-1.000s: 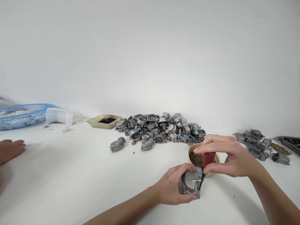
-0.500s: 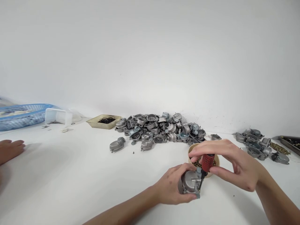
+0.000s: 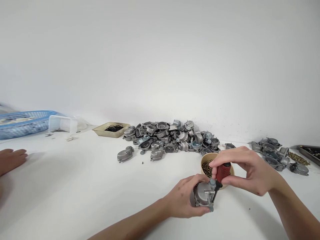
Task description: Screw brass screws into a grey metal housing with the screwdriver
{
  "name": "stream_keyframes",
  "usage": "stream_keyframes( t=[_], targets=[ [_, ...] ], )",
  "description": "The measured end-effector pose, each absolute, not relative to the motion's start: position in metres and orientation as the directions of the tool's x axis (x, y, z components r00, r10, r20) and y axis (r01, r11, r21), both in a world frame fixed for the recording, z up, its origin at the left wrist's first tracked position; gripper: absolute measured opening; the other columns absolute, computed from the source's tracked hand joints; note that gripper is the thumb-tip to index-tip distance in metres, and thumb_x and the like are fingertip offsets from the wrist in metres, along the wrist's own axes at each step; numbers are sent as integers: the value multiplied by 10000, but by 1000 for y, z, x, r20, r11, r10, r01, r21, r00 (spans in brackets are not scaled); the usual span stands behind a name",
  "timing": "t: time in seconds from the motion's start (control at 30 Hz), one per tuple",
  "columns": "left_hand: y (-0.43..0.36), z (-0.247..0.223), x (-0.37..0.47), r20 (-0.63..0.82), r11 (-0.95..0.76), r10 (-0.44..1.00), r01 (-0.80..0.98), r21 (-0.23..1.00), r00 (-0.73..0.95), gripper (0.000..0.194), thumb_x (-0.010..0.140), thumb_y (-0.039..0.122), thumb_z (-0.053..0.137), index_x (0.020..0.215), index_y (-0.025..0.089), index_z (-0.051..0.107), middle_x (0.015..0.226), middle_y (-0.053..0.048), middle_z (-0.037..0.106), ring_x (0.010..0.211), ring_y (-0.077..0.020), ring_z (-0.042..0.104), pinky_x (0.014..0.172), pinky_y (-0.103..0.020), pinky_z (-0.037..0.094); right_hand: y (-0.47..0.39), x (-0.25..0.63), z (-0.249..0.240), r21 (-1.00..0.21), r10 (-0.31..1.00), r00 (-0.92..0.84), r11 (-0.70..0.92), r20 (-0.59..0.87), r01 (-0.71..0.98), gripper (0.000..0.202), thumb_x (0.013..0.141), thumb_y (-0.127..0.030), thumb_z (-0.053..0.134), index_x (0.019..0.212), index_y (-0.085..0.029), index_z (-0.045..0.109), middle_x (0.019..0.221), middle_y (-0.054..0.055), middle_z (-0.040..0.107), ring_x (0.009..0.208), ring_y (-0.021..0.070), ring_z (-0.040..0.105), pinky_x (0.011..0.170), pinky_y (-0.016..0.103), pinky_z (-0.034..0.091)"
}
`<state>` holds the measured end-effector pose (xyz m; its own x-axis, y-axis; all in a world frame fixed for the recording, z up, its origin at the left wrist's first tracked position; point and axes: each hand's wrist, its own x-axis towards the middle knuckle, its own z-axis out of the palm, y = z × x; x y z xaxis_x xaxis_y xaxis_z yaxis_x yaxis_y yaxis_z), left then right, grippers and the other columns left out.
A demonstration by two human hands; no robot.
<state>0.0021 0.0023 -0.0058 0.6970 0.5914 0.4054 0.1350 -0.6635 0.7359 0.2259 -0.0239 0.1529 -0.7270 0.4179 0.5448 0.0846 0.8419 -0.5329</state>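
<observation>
My left hand (image 3: pixel 186 196) is closed around a grey metal carburetor float bowl (image 3: pixel 203 194), which it holds just above the white table. In my right hand (image 3: pixel 247 170) is a screwdriver with a red handle (image 3: pixel 223 173), gripped between the thumb and fingers. The dark shaft slants down, and its tip touches the right side of the float bowl near the lower corner; whether it sits in a screw there is too small to tell. Behind both hands stands a round tan tub (image 3: pixel 209 156) of small brass-coloured screws, partly covered by my right hand.
A heap of similar metal bowls (image 3: pixel 162 133) lies against the wall, with a smaller pile (image 3: pixel 271 151) at right beside brass bits and a dark tray (image 3: pixel 311 153). A yellowish tray (image 3: pixel 110 133) holds black rings. At left are a blue basket (image 3: pixel 27 126) and another person's hand (image 3: pixel 12 160).
My right hand has shifted slightly, its fingers drawing in around the screwdriver's handle, which leans a little more to the right. My left hand and the float bowl have hardly moved.
</observation>
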Motion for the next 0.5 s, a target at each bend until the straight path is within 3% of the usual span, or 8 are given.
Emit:
stream_keyframes(
  t=[0.07, 0.13, 0.27, 0.33, 0.5],
  targets=[
    [3, -6, 2, 402, -661, 583, 125, 740, 706, 664, 797, 617, 740, 1302, 254, 506, 1254, -78, 678, 1063, -272, 690, 972, -388, 543, -21, 229, 150, -418, 404, -693, 894, 597, 161, 290, 1010, -252, 722, 1292, -221, 663, 822, 26, 700, 700, 160, 624, 651, 285, 514],
    [3, -6, 2, 411, -668, 577, 118, 735, 706, 675, 798, 622, 737, 1312, 256, 497, 1264, -80, 674, 1073, -272, 686, 981, -386, 534, -21, 231, 149, -369, 421, -689, 899, 590, 234, 328, 1034, -280, 687, 1353, -225, 636, 873, 38, 712, 741, 169, 641, 683, 299, 526],
    [3, -7, 2, 395, -661, 593, 145, 736, 702, 647, 797, 639, 721, 1278, 267, 503, 1257, -69, 678, 1051, -266, 690, 950, -376, 541, -26, 231, 153, -541, 457, -738, 828, 496, 149, 394, 1081, -247, 540, 1471, -189, 544, 1159, 124, 718, 1023, 236, 698, 845, 362, 589],
    [3, -7, 1, 387, -656, 598, 151, 739, 702, 656, 794, 653, 712, 1281, 267, 504, 1274, -73, 673, 1074, -271, 684, 965, -376, 536, -25, 229, 153, -573, 433, -739, 816, 517, 77, 344, 1075, -228, 567, 1416, -191, 595, 1065, 108, 739, 923, 215, 711, 763, 322, 592],
    [3, -7, 1, 374, -649, 596, 151, 746, 710, 692, 794, 639, 723, 1325, 257, 496, 1291, -85, 666, 1109, -277, 671, 1023, -397, 509, -17, 226, 147, -299, 370, -665, 928, 649, 224, 255, 1014, -321, 731, 1236, -203, 683, 790, 29, 681, 664, 162, 582, 607, 289, 472]
  ],
)
